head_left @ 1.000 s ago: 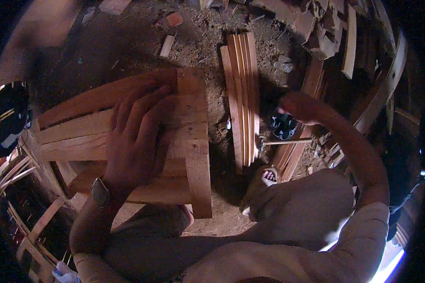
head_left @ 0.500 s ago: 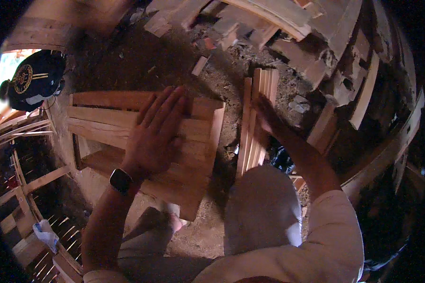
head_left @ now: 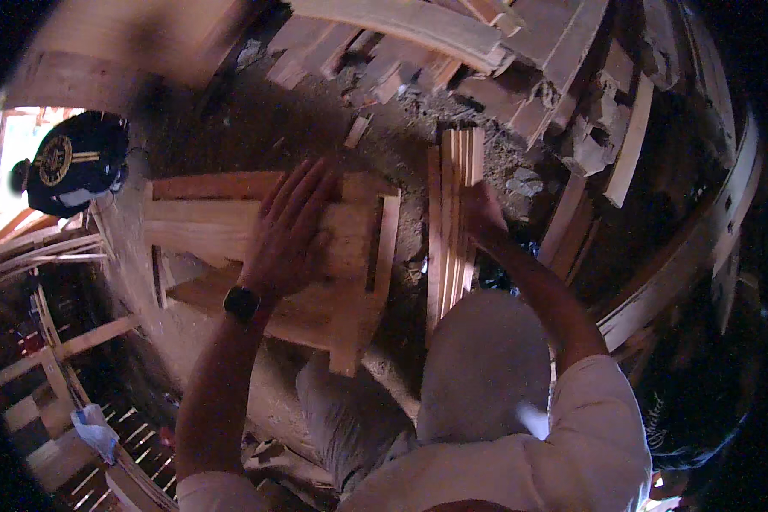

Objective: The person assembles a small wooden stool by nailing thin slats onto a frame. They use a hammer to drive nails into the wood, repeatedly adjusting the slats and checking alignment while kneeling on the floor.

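Note:
A small, pale wooden bench-like piece (head_left: 200, 224) with slats and end pieces lies in front of me, left of centre. My left hand (head_left: 292, 226), with a dark watch (head_left: 241, 303) at the wrist, rests flat across its top boards, fingers stretched out. To the right, several long wooden strips (head_left: 449, 230) stand side by side as a narrow stack, their near ends beside my raised knee. Against the right side of that stack my right hand (head_left: 485, 215) is closed, its fingers partly hidden in shadow.
Offcuts and planks (head_left: 401, 30) are heaped at the far side and right. A long curved-looking board (head_left: 670, 273) leans at the right. A dark cap (head_left: 72, 162) shows at the far left, above a slatted wooden frame (head_left: 102, 333). A small wood scrap (head_left: 357, 131) lies on the dirt floor.
My right hand has moved down along the strips, which now show more of their edges. A dark gap shows by the bench piece's right end. My left leg has shifted right.

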Demonstrator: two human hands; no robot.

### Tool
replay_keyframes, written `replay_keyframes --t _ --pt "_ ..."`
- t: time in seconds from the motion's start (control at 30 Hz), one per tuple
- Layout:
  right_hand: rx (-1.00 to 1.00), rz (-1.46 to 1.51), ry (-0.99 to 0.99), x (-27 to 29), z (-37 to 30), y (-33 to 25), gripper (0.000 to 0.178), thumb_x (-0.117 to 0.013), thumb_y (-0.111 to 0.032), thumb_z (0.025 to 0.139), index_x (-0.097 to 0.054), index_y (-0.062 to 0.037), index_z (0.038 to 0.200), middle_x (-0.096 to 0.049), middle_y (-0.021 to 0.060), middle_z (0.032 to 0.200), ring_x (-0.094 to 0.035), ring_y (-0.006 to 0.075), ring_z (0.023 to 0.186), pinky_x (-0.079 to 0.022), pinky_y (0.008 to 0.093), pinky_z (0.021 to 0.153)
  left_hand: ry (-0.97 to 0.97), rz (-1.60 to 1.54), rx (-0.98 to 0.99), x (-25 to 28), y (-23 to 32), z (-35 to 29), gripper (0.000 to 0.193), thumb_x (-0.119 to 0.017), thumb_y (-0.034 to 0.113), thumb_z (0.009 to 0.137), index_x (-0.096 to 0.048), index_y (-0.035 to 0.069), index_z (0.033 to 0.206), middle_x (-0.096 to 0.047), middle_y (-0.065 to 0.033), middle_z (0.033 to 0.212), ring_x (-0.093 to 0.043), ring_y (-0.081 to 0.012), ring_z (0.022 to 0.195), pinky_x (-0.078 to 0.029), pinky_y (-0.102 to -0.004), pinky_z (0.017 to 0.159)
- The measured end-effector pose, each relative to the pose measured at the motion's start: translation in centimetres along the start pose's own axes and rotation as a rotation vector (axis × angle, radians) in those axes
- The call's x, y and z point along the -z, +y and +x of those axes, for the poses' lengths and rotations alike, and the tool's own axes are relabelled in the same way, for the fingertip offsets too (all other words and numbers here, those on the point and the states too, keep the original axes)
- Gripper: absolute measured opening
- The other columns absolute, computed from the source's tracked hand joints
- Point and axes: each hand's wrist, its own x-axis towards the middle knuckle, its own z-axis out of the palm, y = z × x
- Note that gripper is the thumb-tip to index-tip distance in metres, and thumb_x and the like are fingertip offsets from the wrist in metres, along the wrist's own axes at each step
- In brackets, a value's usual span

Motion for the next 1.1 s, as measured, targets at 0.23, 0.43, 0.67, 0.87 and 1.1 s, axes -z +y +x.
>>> replay_keyframes --t 0.23,0.43,0.67,0.87,1.1 --pt "-0.355 -0.229 0.265 13.7 -15.6 -0.1 0.028 -0.051 -0.019 0.099 -0.069 -0.0027 0.111 -0.069 0.0177 0.106 -0.065 0.0353 0.103 -0.050 0.0427 0.094 0.113 -0.048 -0.050 -1.5 -0.9 -0.6 0.067 -0.053 0.027 0.098 -0.035 0.002 0.156 -0.033 -0.0160 0.164 -0.030 -0.0348 0.152 -0.022 -0.0511 0.125" --pt "-0.901 0.107 0.932 21.7 -47.2 2.3 0.025 -0.056 -0.027 0.095 -0.072 -0.0114 0.106 -0.058 0.0021 0.080 -0.053 0.0179 0.076 -0.046 0.0381 0.069 0.119 -0.176 -0.062 -0.7 0.1 -0.1 0.067 -0.054 0.026 0.097 -0.034 0.001 0.157 -0.035 -0.0175 0.163 -0.032 -0.0358 0.150 -0.023 -0.0515 0.124" --pt "-1.503 -0.126 1.340 13.2 -77.9 -11.1 0.017 -0.066 -0.020 0.092 -0.058 -0.0160 0.077 -0.049 -0.0036 0.069 -0.046 0.0114 0.059 -0.037 0.0343 0.053 0.087 -0.198 -0.027 -2.2 -0.8 -1.4 0.070 -0.050 0.030 0.099 -0.029 0.004 0.161 -0.027 -0.0129 0.168 -0.031 -0.0367 0.151 -0.022 -0.0543 0.123" --pt "-1.179 -0.069 1.418 13.4 -80.7 -18.0 0.023 -0.066 -0.020 0.090 -0.052 -0.0176 0.072 -0.042 -0.0041 0.064 -0.041 0.0129 0.055 -0.032 0.0363 0.049 0.120 -0.165 -0.048 -0.7 -2.4 0.8 0.069 -0.051 0.033 0.098 -0.035 -0.002 0.156 -0.033 -0.0176 0.164 -0.032 -0.0355 0.151 -0.026 -0.0515 0.124" --pt "-1.164 -0.549 1.039 5.1 -57.0 -18.2 0.015 -0.058 -0.023 0.095 -0.057 -0.0154 0.081 -0.051 -0.0001 0.079 -0.047 0.0150 0.072 -0.038 0.0364 0.059 0.070 -0.273 -0.037 -1.9 -0.2 -0.1 0.067 -0.045 0.032 0.102 -0.027 0.007 0.162 -0.028 -0.0110 0.168 -0.029 -0.0382 0.152 -0.022 -0.0582 0.123"
